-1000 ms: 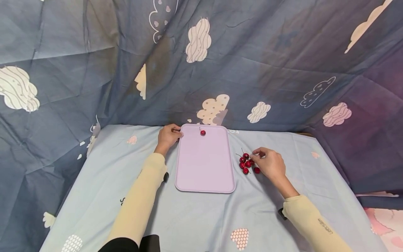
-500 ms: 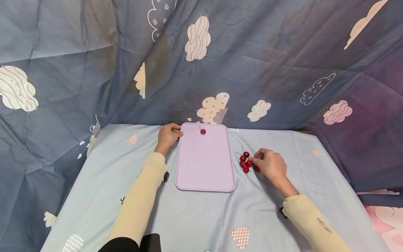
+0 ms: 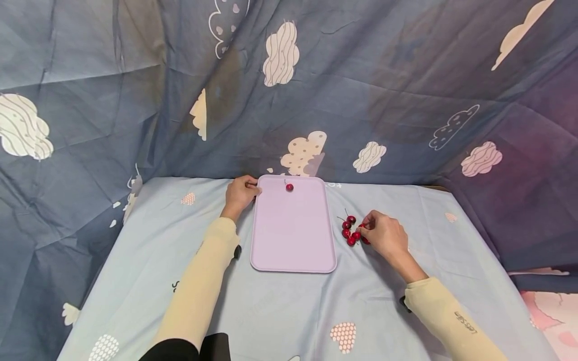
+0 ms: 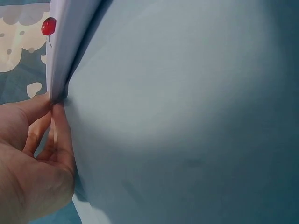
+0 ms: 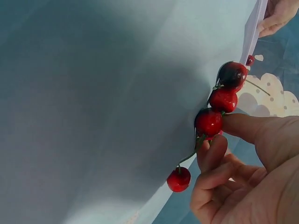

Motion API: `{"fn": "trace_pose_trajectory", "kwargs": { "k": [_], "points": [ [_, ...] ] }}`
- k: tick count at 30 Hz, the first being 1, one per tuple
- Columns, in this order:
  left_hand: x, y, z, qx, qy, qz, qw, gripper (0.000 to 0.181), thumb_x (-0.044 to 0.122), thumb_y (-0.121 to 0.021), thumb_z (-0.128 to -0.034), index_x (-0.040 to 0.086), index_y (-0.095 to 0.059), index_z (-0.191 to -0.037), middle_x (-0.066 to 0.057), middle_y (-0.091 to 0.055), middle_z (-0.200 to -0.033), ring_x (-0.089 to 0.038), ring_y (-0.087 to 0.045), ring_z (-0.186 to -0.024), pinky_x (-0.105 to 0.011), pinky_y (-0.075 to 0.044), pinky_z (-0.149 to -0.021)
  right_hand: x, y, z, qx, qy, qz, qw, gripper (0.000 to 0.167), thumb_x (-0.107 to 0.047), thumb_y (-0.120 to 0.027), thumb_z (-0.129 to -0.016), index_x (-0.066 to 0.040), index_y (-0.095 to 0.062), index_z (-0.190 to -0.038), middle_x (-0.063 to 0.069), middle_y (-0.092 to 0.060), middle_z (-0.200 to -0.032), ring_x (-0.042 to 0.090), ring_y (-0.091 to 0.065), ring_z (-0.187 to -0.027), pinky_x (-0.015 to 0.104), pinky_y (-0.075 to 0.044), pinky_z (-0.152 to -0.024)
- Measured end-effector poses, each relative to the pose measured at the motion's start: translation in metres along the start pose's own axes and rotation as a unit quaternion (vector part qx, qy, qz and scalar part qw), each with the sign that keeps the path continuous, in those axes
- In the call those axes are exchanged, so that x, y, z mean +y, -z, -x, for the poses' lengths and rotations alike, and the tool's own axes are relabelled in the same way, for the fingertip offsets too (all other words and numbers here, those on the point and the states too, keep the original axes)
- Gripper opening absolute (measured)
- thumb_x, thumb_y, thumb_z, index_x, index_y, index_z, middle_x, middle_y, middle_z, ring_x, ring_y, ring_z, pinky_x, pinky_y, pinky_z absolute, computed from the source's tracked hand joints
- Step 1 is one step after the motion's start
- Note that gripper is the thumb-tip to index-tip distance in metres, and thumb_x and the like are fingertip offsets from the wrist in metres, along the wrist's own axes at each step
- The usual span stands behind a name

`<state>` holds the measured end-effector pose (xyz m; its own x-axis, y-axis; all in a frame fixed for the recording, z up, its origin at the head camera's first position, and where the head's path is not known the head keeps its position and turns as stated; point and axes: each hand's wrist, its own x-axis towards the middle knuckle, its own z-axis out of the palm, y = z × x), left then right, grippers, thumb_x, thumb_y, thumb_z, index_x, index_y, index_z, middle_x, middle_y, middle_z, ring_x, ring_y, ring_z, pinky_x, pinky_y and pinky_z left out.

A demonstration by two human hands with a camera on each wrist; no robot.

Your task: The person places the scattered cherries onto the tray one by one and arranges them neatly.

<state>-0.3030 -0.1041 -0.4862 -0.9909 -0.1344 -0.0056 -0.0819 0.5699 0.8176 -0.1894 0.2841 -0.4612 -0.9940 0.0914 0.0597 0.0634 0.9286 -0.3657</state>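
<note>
A pale purple tray (image 3: 293, 225) lies on the cloth, with one stemmed cherry (image 3: 289, 187) near its far edge. My left hand (image 3: 240, 194) pinches the tray's far left rim; in the left wrist view its thumb and fingers (image 4: 63, 135) meet on that edge. To the right of the tray, several red cherries (image 3: 351, 241) lie in a cluster. At the cluster's right side, my right hand (image 3: 386, 234) has thumb and curled fingers around a cherry, mostly hidden by them. The right wrist view shows a cherry (image 5: 179, 179) with its stem running up toward the fingertips.
Light blue cloth (image 3: 280, 311) covers the table. A dark patterned fabric (image 3: 343, 90) hangs behind the table's far edge and along its sides. Pink fabric (image 3: 553, 321) shows at the lower right.
My right fingers have closed in on a cherry at the cluster's right side, shifting slightly. The left hand stays on the tray rim. The head view has drifted slightly.
</note>
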Motion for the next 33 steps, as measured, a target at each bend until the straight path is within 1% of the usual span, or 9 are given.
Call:
{"fn": "trace_pose_trajectory", "kwargs": {
  "k": [7,12,16,19,22,25,27,31,33],
  "points": [
    [-0.001,0.000,-0.001,-0.003,-0.002,0.000,1.0000,0.027,0.019,-0.078,-0.0950,0.008,-0.077,-0.120,-0.012,-0.079,-0.109,-0.031,-0.075,-0.096,-0.043,-0.058,-0.093,0.001,-0.004,-0.003,0.010,0.018,-0.007,0.9998,0.015,-0.027,-0.083,-0.089,-0.021,-0.074,-0.100,0.001,-0.080,-0.090,0.027,-0.069,-0.078,0.035,-0.042,-0.058],
    [-0.002,0.000,-0.001,-0.008,0.000,-0.001,1.0000,0.027,0.019,-0.078,-0.0956,0.009,-0.077,-0.120,-0.012,-0.079,-0.109,-0.031,-0.074,-0.098,-0.044,-0.056,-0.094,0.002,-0.009,-0.004,0.025,0.028,-0.002,0.9993,0.014,-0.026,-0.080,-0.092,-0.021,-0.079,-0.105,0.005,-0.082,-0.098,0.029,-0.072,-0.083,0.036,-0.044,-0.058],
    [-0.002,0.000,-0.001,-0.007,0.001,-0.001,1.0000,0.027,0.019,-0.077,-0.0960,0.009,-0.077,-0.121,-0.012,-0.079,-0.110,-0.031,-0.073,-0.100,-0.044,-0.056,-0.094,0.002,-0.013,-0.005,0.042,0.035,0.004,0.9985,0.015,-0.025,-0.077,-0.093,-0.019,-0.079,-0.106,0.007,-0.080,-0.096,0.030,-0.071,-0.081,0.037,-0.044,-0.057],
    [-0.001,0.000,-0.001,-0.008,-0.001,0.002,1.0000,0.027,0.019,-0.077,-0.0960,0.008,-0.077,-0.121,-0.012,-0.079,-0.110,-0.031,-0.073,-0.100,-0.044,-0.056,-0.095,-0.001,-0.012,-0.006,0.063,0.045,0.003,0.9970,0.015,-0.022,-0.077,-0.092,-0.017,-0.079,-0.107,0.008,-0.079,-0.095,0.033,-0.071,-0.080,0.039,-0.045,-0.057],
    [-0.001,0.001,0.000,-0.005,-0.003,0.003,1.0000,0.026,0.019,-0.077,-0.0956,0.008,-0.077,-0.120,-0.013,-0.079,-0.110,-0.031,-0.073,-0.100,-0.044,-0.056,-0.095,-0.008,-0.009,-0.011,0.090,0.061,-0.005,0.9941,0.015,-0.019,-0.078,-0.092,-0.015,-0.078,-0.107,0.009,-0.079,-0.098,0.036,-0.073,-0.084,0.046,-0.050,-0.060],
    [-0.001,0.001,0.000,0.000,-0.003,0.001,1.0000,0.026,0.018,-0.078,-0.0952,0.008,-0.077,-0.118,-0.013,-0.079,-0.110,-0.031,-0.073,-0.100,-0.044,-0.056,-0.096,-0.021,-0.007,-0.017,0.111,0.078,-0.028,0.9903,0.014,-0.016,-0.077,-0.092,-0.013,-0.077,-0.106,0.010,-0.080,-0.102,0.036,-0.074,-0.087,0.052,-0.053,-0.070],
    [-0.001,0.001,-0.001,0.001,-0.002,0.002,1.0000,0.025,0.018,-0.078,-0.0951,0.007,-0.077,-0.118,-0.013,-0.079,-0.110,-0.031,-0.073,-0.100,-0.044,-0.056,-0.095,-0.030,-0.009,-0.021,0.120,0.090,-0.050,0.9874,0.014,-0.015,-0.077,-0.092,-0.012,-0.075,-0.105,0.010,-0.080,-0.102,0.034,-0.074,-0.086,0.052,-0.053,-0.076],
    [-0.002,0.000,0.000,0.000,-0.001,0.002,1.0000,0.026,0.018,-0.078,-0.0954,0.008,-0.077,-0.119,-0.013,-0.079,-0.110,-0.031,-0.073,-0.101,-0.044,-0.056,-0.095,-0.051,-0.017,-0.030,0.125,0.115,-0.093,0.9811,0.013,-0.012,-0.077,-0.093,-0.009,-0.072,-0.104,0.011,-0.078,-0.101,0.028,-0.073,-0.079,0.047,-0.054,-0.077],
    [-0.001,0.000,0.000,0.000,0.000,0.004,1.0000,0.026,0.018,-0.077,-0.0956,0.008,-0.077,-0.120,-0.013,-0.079,-0.111,-0.031,-0.073,-0.101,-0.044,-0.056,-0.096,-0.062,-0.024,-0.036,0.120,0.132,-0.113,0.9774,0.012,-0.010,-0.077,-0.093,-0.008,-0.071,-0.104,0.012,-0.077,-0.100,0.028,-0.074,-0.082,0.046,-0.055,-0.078]
  ]
}}
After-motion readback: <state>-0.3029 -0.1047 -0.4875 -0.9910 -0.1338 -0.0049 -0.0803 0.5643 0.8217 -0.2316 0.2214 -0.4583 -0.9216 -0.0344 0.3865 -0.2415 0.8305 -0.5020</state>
